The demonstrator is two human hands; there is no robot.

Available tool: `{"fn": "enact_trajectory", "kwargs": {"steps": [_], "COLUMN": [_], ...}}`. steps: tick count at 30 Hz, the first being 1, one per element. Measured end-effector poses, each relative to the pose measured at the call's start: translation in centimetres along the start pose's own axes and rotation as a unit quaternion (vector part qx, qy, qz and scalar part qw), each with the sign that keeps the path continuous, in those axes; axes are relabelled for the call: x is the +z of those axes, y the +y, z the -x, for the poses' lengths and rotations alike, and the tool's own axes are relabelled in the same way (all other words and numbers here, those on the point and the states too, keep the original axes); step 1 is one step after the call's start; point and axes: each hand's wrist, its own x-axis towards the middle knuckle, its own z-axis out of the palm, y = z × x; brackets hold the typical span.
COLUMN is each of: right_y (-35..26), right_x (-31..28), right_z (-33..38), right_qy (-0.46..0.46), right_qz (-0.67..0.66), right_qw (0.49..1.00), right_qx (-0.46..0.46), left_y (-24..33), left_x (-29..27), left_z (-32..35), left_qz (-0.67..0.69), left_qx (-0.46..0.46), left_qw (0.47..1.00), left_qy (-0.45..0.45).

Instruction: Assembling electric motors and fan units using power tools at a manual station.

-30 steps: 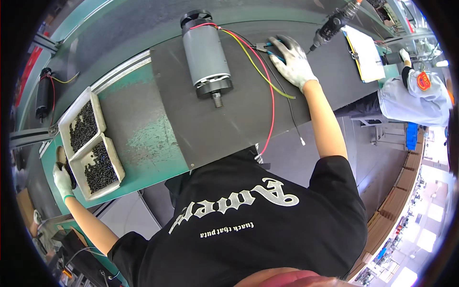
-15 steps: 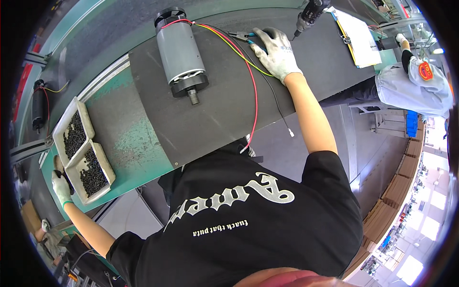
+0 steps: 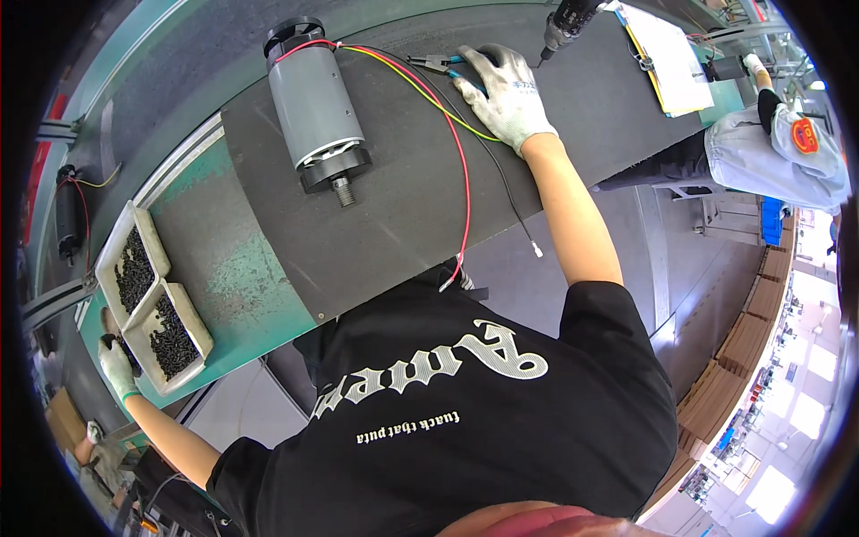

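My right hand (image 3: 510, 97), in a white glove, is closed around the blue handles of a pair of pliers (image 3: 435, 63), lying low over the dark mat (image 3: 394, 206). A grey cylindrical motor (image 3: 313, 106) lies left of it, its threaded shaft towards me. Red, yellow-green and black wires (image 3: 467, 170) run from the motor past the pliers and my right hand. At the far left, my gloved left hand (image 3: 116, 365) is curled at a dark oblong thing (image 3: 109, 322) beside the white trays (image 3: 204, 345); its fingers are partly hidden.
Small black screws (image 3: 173, 338) fill parts of the trays. A power screwdriver (image 3: 565, 29) hangs right of my right hand. Farther right lies a clipboard with papers (image 3: 667, 63), near a co-worker in a pale jacket (image 3: 761, 157). Another dark motor (image 3: 67, 215) is at far left.
The motor and wires appear slightly farther left and lower, as the whole view shifts. My right hand stays on the pliers; my left hand remains beside the trays.
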Motion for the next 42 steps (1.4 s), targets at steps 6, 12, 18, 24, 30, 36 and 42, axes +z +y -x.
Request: {"fn": "enact_trajectory", "kwargs": {"steps": [6, 12, 18, 24, 30, 36, 42], "right_y": [-0.4, -1.3, 0.5, 2.6, 2.6, 3.0, 2.9], "right_x": [-0.1, 0.2, -0.2, 0.9, 1.7, 1.9, 2.1], "right_z": [-0.2, -0.5, -0.6, -0.9, -1.0, -0.6, -0.5], "right_qy": [-0.008, 0.005, -0.098, -0.059, -0.064, -0.047, -0.036], "right_qz": [0.009, 0.018, -0.112, 0.083, 0.065, 0.056, 0.06], "right_qw": [1.0, 1.0, 0.979, 0.995, 0.996, 0.997, 0.998], "right_qx": [0.011, 0.005, 0.142, 0.012, 0.002, 0.006, 0.007], "left_y": [-1.2, -8.5, 8.8, 5.6, 6.7, 7.2, 8.6], "left_x": [1.6, -1.6, -3.7, -1.8, -1.7, -1.8, -3.7], "left_z": [-1.1, 1.3, 6.2, 7.0, 7.4, 7.0, 6.4], "left_qz": [-0.045, -0.068, 0.095, 0.485, 0.476, 0.359, 0.171], "left_qx": [0.014, 0.037, -0.146, -0.196, -0.157, -0.101, 0.027], "left_qw": [0.999, 0.996, 0.979, 0.85, 0.861, 0.921, 0.981], "left_qy": [0.022, 0.049, 0.105, 0.064, 0.091, 0.115, 0.083]}}
